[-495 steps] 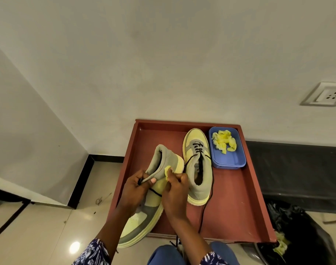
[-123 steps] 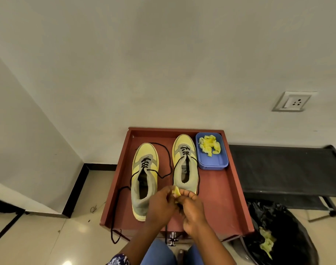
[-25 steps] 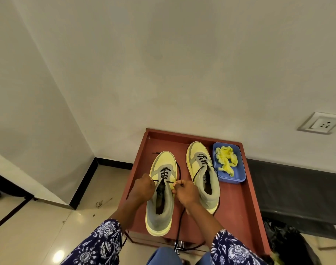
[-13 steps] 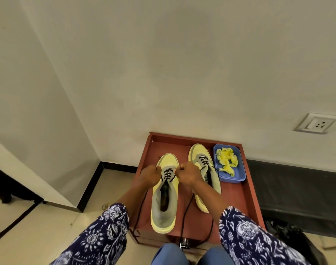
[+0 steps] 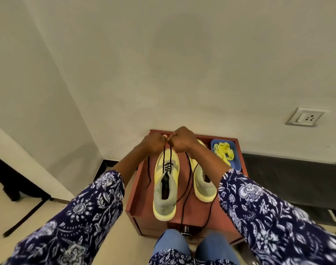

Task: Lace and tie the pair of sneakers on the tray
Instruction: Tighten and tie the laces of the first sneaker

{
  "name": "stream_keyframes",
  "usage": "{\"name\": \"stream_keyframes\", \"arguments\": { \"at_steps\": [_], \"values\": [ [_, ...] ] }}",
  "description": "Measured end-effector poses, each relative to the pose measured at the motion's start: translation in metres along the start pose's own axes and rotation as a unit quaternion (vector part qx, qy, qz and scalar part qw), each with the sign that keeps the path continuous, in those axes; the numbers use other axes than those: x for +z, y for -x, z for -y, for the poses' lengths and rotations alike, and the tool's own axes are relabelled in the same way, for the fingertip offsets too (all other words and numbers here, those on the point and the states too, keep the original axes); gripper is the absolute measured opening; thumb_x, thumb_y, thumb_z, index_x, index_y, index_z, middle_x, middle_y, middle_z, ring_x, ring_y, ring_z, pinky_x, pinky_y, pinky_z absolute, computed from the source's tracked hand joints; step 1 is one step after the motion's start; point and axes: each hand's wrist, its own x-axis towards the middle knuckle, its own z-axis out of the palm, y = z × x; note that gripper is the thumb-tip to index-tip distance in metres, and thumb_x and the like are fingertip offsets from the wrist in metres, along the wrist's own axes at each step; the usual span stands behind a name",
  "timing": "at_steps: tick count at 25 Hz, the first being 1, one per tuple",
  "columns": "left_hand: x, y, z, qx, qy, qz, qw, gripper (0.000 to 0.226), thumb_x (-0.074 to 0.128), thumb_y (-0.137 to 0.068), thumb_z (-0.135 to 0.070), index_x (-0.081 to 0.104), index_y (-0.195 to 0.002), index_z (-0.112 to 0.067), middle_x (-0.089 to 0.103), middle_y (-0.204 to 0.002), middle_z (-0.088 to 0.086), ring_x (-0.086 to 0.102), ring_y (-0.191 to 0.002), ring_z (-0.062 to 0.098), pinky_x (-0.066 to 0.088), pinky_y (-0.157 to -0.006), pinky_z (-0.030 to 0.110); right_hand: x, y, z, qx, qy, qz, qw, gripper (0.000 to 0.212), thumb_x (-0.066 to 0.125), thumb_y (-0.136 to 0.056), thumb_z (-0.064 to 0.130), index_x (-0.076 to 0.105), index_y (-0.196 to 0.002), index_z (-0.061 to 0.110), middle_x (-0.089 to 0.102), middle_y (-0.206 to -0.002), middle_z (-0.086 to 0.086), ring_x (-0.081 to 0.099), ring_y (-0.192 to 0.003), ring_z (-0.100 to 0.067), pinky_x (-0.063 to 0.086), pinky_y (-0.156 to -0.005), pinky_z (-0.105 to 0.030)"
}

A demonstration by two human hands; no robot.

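Note:
Two yellow and grey sneakers stand toe-away on a red-brown tray [image 5: 142, 190]. The left sneaker [image 5: 166, 188] has a black lace [image 5: 164, 161] threaded through its front eyelets. Both ends of that lace rise taut to my hands, which are raised side by side above the toe. My left hand [image 5: 153, 143] pinches one end and my right hand [image 5: 181, 139] pinches the other. Loose lace tails hang down past both wrists. My right forearm partly covers the right sneaker [image 5: 204, 185], whose own black lace trails over the tray's front edge.
A blue tub [image 5: 236, 161] with crumpled yellow paper sits in the tray's far right corner. A dark low bench [image 5: 289, 178] runs along the wall on the right, under a wall socket [image 5: 305, 117]. My knees in blue trousers are below the tray.
Both hands have lifted from the left sneaker's eyelets and moved away from me, pulling the lace ends up taut above the toe. The camera has tilted further down.

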Motion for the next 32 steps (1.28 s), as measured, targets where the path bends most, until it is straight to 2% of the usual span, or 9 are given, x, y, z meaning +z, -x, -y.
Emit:
{"name": "stream_keyframes", "arguments": {
  "at_steps": [1,3,5,8,12,17,24,28,32],
  "values": [
    [-0.006,0.001,-0.006,0.011,0.01,-0.001,1.0,0.035,0.03,-0.1,-0.021,0.054,-0.081,-0.006,0.053,-0.071,0.008,0.046,-0.062,0.019,0.034,-0.055,0.027,-0.006,0.002,0.008,-0.007,0.008,0.003,1.0,0.019,0.057,-0.084,0.01,0.061,-0.075,-0.006,0.057,-0.072,-0.019,0.051,-0.067,-0.026,0.041,-0.062,-0.033],
    [-0.017,0.006,-0.016,0.028,0.025,-0.009,0.999,0.036,0.032,-0.1,-0.023,0.049,-0.071,-0.008,0.048,-0.065,0.008,0.042,-0.054,0.016,0.03,-0.05,0.025,-0.018,0.005,0.023,-0.016,0.01,0.003,1.0,0.014,0.058,-0.085,0.012,0.059,-0.074,0.002,0.053,-0.07,-0.016,0.051,-0.066,-0.027,0.042,-0.064,-0.034],
    [-0.027,0.008,-0.026,0.042,0.022,-0.021,0.999,0.04,0.034,-0.099,-0.024,0.044,-0.063,-0.011,0.046,-0.064,0.007,0.04,-0.052,0.015,0.028,-0.048,0.024,-0.03,0.006,0.035,-0.021,0.001,-0.01,1.0,0.016,0.06,-0.085,0.013,0.062,-0.078,-0.001,0.055,-0.072,-0.017,0.051,-0.066,-0.027,0.043,-0.063,-0.035],
    [-0.042,0.015,-0.045,0.049,0.045,-0.031,0.997,0.038,0.033,-0.1,-0.024,0.045,-0.066,-0.011,0.045,-0.066,0.005,0.04,-0.053,0.015,0.029,-0.046,0.022,-0.049,0.015,0.056,-0.025,-0.009,-0.019,0.999,0.018,0.06,-0.086,0.012,0.064,-0.084,-0.006,0.057,-0.072,-0.016,0.052,-0.063,-0.026,0.051,-0.064,-0.035],
    [-0.063,0.024,-0.069,0.065,0.073,-0.045,0.994,0.035,0.032,-0.099,-0.023,0.044,-0.068,-0.012,0.044,-0.069,0.004,0.041,-0.051,0.012,0.027,-0.043,0.019,-0.076,0.027,0.084,-0.055,-0.024,-0.035,0.998,0.019,0.058,-0.087,0.01,0.058,-0.071,0.0,0.053,-0.064,-0.01,0.047,-0.055,-0.019,0.047,-0.054,-0.029],
    [-0.094,0.035,-0.099,0.109,0.083,-0.084,0.987,0.034,0.032,-0.099,-0.025,0.047,-0.072,-0.011,0.044,-0.068,0.002,0.041,-0.049,0.011,0.028,-0.038,0.016,-0.106,0.04,0.119,-0.094,-0.019,-0.065,0.993,0.008,0.056,-0.086,0.005,0.061,-0.082,0.001,0.055,-0.068,-0.01,0.048,-0.055,-0.017,0.051,-0.059,-0.029],
    [-0.127,0.052,-0.138,0.154,0.106,-0.155,0.97,0.035,0.036,-0.099,-0.029,0.047,-0.069,-0.015,0.047,-0.07,0.0,0.047,-0.053,0.011,0.038,-0.045,0.016,-0.142,0.062,0.16,-0.16,0.013,-0.12,0.98,0.012,0.055,-0.089,0.012,0.063,-0.087,0.002,0.055,-0.066,-0.005,0.054,-0.06,-0.015,0.054,-0.065,-0.029],
    [-0.132,0.053,-0.144,0.161,0.184,-0.203,0.948,0.032,0.051,-0.094,-0.029,0.05,-0.067,-0.011,0.057,-0.073,0.003,0.054,-0.055,0.012,0.048,-0.05,0.016,-0.148,0.065,0.163,-0.169,0.031,-0.154,0.973,0.019,0.057,-0.088,0.011,0.065,-0.1,-0.001,0.062,-0.084,-0.01,0.06,-0.073,-0.018,0.057,-0.071,-0.033],
    [-0.129,0.055,-0.138,0.163,0.271,-0.231,0.92,0.031,0.065,-0.086,-0.019,0.052,-0.061,-0.006,0.06,-0.067,0.008,0.058,-0.049,0.013,0.053,-0.055,0.022,-0.142,0.067,0.156,-0.181,0.001,-0.199,0.963,0.012,0.058,-0.086,0.006,0.068,-0.092,0.003,0.061,-0.086,-0.007,0.06,-0.077,-0.019,0.059,-0.068,-0.032]
  ]
}}
